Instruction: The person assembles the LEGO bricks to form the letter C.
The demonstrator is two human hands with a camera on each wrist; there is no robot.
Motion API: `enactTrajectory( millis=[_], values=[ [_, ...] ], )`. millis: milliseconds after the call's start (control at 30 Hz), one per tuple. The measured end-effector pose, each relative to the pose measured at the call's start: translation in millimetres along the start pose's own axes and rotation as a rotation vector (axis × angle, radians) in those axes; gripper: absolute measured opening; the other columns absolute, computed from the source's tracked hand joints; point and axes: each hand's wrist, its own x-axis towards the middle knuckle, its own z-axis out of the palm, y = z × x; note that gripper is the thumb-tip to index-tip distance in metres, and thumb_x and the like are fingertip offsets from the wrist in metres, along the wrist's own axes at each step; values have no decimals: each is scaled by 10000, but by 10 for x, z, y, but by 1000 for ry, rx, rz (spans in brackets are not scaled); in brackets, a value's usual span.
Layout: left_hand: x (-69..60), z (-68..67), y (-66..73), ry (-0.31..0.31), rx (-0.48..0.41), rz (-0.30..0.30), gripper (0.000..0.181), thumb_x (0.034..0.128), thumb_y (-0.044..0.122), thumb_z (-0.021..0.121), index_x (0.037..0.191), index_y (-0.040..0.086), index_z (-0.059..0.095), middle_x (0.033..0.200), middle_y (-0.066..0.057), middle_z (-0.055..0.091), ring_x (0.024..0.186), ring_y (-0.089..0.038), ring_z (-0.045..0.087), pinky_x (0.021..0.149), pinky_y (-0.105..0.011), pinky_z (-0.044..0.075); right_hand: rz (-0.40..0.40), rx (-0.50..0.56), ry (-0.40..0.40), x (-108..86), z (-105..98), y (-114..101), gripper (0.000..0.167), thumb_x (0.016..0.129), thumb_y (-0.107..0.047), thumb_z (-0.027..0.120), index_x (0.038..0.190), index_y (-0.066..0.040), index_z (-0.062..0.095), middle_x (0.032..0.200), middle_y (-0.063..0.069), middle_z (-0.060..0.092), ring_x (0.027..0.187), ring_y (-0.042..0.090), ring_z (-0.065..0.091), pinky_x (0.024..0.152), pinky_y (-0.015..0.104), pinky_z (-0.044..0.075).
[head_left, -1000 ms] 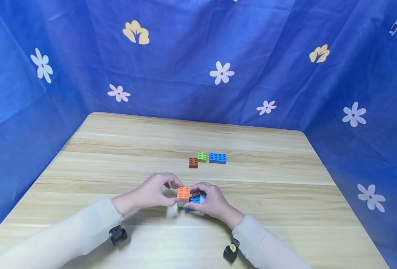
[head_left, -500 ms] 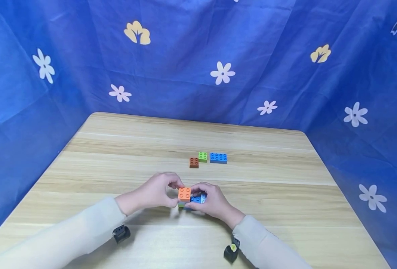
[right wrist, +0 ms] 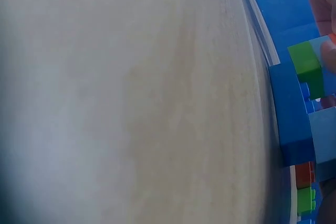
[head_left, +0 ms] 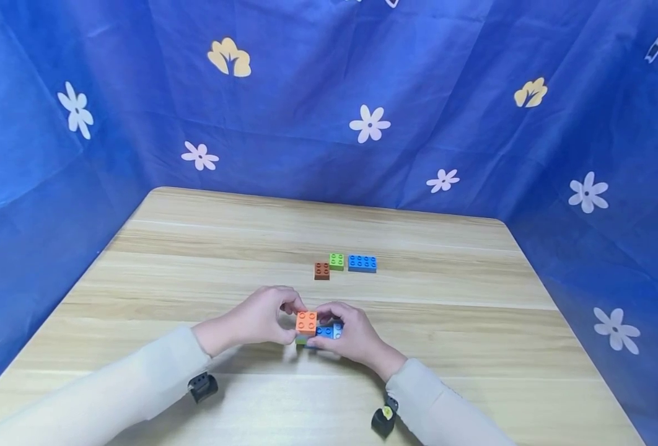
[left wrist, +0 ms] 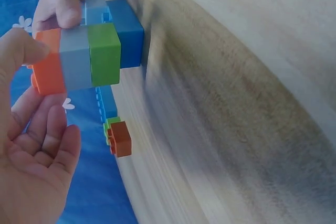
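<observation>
Between both hands stands a small build of toy bricks. Its base is a long blue brick (right wrist: 294, 116) on the table. A green brick (left wrist: 105, 55), a light blue brick (left wrist: 76, 59) and an orange brick (head_left: 307, 323) are stacked on the base's left end. My left hand (head_left: 256, 317) pinches the orange top brick between thumb and fingers. From the right side, my right hand (head_left: 354, 334) grips the build, its thumb in front and fingers behind. Another light blue brick (right wrist: 325, 135) sits on the base's right end, partly covered by that hand.
Behind the hands on the wooden table (head_left: 429, 285) lie a brown brick (head_left: 321, 271), a green brick (head_left: 336, 262) and a long blue brick (head_left: 362, 264), close together. A blue flowered cloth (head_left: 307, 93) hangs around the table's back and sides.
My left wrist has shifted slightly to the right, and the whole head view has moved a little. Both hands keep their hold on the bricks.
</observation>
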Motion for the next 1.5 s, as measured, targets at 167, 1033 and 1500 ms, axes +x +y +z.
enactTrajectory(
  millis=[167,1033,1500],
  values=[
    [-6,-6,0,7,5,16,307,627,97,782,906,112,654,845,111,591,789,-175,586,730,-319,522,-59,46,14,28,-7,-6,482,698,-210,856,1110,-135,617,1023,-50,650,898,119,624,822,269,518],
    [182,-26,-559,-241,-272,-50,487,716,179,820,1113,-16,616,1074,-83,648,964,-249,608,882,-375,501,-63,63,51,24,9,-24,370,735,-178,831,1042,-95,640,978,-30,662,851,85,626,809,269,524],
    [564,28,-739,35,-243,-214,448,761,138,803,1126,-43,614,1031,-132,653,898,-232,621,822,-312,516,-49,40,43,26,-1,-28,388,734,-211,832,1048,-95,637,962,-40,658,852,74,621,816,260,518]
  ],
)
